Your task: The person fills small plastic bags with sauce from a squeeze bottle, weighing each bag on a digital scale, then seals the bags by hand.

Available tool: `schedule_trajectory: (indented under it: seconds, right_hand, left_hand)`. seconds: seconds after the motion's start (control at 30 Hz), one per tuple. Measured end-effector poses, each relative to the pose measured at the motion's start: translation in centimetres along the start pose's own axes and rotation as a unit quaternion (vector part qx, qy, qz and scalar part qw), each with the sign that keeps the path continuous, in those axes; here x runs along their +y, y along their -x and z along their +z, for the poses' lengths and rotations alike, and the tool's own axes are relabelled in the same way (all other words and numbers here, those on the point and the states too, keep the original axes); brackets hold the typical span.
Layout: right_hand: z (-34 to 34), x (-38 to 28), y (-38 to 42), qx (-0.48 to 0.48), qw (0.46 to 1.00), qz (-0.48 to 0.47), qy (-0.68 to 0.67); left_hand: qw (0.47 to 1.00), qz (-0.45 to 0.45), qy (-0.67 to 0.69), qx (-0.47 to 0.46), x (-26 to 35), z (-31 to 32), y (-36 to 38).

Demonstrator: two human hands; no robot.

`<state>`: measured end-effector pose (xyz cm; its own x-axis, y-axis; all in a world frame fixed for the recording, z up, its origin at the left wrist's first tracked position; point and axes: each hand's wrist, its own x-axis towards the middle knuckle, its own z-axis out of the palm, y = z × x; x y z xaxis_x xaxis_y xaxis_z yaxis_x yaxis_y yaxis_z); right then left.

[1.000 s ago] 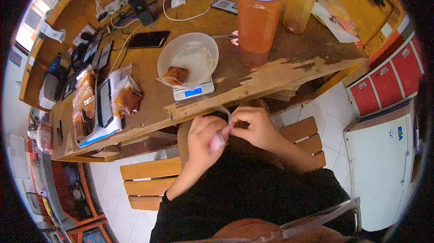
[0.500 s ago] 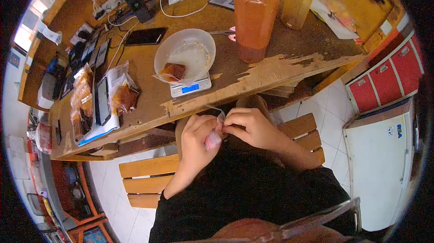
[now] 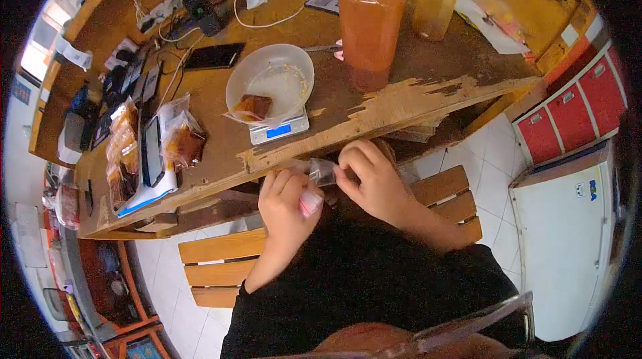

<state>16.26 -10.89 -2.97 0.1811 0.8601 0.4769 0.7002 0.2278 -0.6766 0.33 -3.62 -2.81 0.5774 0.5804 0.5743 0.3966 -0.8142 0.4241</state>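
Note:
My left hand is closed around a small bundle of clear plastic bags with a pink-red edge. Between the two hands, just below the table's front edge, a small clear plastic bag is stretched out. Fingertips of my right hand pinch its right side. Beyond the hands, a digital scale with a lit blue display carries a translucent bowl. Inside the bowl, at its near left, lies a small bag of dark red-brown sauce.
A large squeeze bottle of orange-red sauce stands right of the bowl, a yellowish bottle behind it. Filled sauce bags lie at left near a tablet. A black phone and cables lie farther back. A slatted bench is below.
My hands have drawn apart, the right one moving slightly right and up, and the clear bag now shows spread between them. The things on the table stay in place.

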Motion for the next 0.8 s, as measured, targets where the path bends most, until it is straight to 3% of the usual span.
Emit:
schedule_trajectory:
  seconds: [0.03, 0.1, 0.23, 0.47, 0.53, 0.6, 0.63, 0.67, 0.73, 0.8]
  right_hand:
    - [-0.1, 0.1, -0.1, 0.001, 1.0, 0.0, 0.0]
    - [-0.3, 0.3, -0.1, -0.018, 0.988, -0.149, 0.038]
    - [-0.7, 0.2, 0.0, -0.074, 0.995, -0.055, 0.029]
    - [-2.3, -0.1, -1.2, -0.072, 0.994, -0.068, -0.047]
    - [-2.7, 0.9, -2.7, 0.044, 0.987, -0.12, -0.099]
    - [-3.8, 2.6, -6.2, 0.305, 0.938, -0.158, 0.042]
    - [-4.0, 3.7, -8.4, 0.411, 0.903, -0.11, 0.056]
    - [-4.2, 5.4, -10.4, 0.427, 0.899, -0.082, 0.049]
    - [-4.4, 7.5, -13.1, 0.443, 0.894, -0.057, 0.041]
    - [-4.6, 8.2, -14.6, 0.281, 0.94, 0.015, -0.193]
  left_hand:
    - [1.0, 0.001, 0.0, 0.0, 0.0, 0.0, -0.1]
    - [0.999, 0.013, 0.04, -0.011, 0.2, 0.1, -0.2]
    - [0.992, 0.084, 0.079, -0.047, 0.4, 0.3, -0.9]
    - [0.987, 0.141, -0.017, -0.078, 0.0, -0.1, -2.2]
    - [0.99, 0.119, 0.076, -0.004, -0.3, 0.2, -2.4]
    - [0.992, 0.092, 0.09, 0.0, -0.7, -0.1, -2.5]
    - [0.983, 0.058, 0.173, 0.007, -0.9, 0.1, -2.7]
    - [0.967, 0.024, 0.253, 0.013, -1.1, 0.0, -2.8]
    - [0.964, 0.009, 0.267, -0.002, -1.4, -0.2, -3.0]
    - [0.893, -0.041, 0.448, -0.022, -1.6, -0.2, -3.6]
